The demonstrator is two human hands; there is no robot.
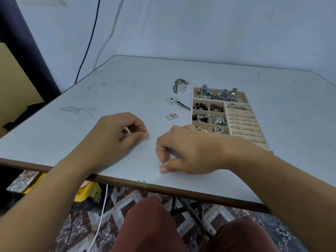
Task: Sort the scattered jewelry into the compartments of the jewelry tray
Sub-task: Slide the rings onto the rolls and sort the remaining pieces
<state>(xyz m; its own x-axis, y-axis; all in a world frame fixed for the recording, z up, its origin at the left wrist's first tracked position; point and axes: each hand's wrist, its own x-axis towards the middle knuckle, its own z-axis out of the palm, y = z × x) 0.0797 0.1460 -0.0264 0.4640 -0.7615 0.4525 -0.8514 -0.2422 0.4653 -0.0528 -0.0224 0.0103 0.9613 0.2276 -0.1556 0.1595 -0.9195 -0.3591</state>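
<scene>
The bench [127,84] was a pale grey sheet with a dark brown edge band, its top scuffed with pencil-like smears and a few worn patches near the far middle. Behind it hung a plain whitish backdrop, with a dark cable [89,40] and a white cable [109,33] running down it. Below the near edge lay a patterned tiled floor [127,200] and a yellow case [89,193] bearing a black label whose writing was too small to read.

The jewelry tray [191,110] sat on the right half of the bench, cream-lined, its small square compartments holding beads, pearls and chains, a long back compartment holding watches, and ring rolls along the right carrying several rings.

The left hand [116,131] pinched a thin ring [148,135] between thumb and forefinger just above the bench. The right hand [189,153] pinched a small silvery ring [160,165] at the fingertips, near the front edge. Both rings were left of the tray, apart from it.
</scene>
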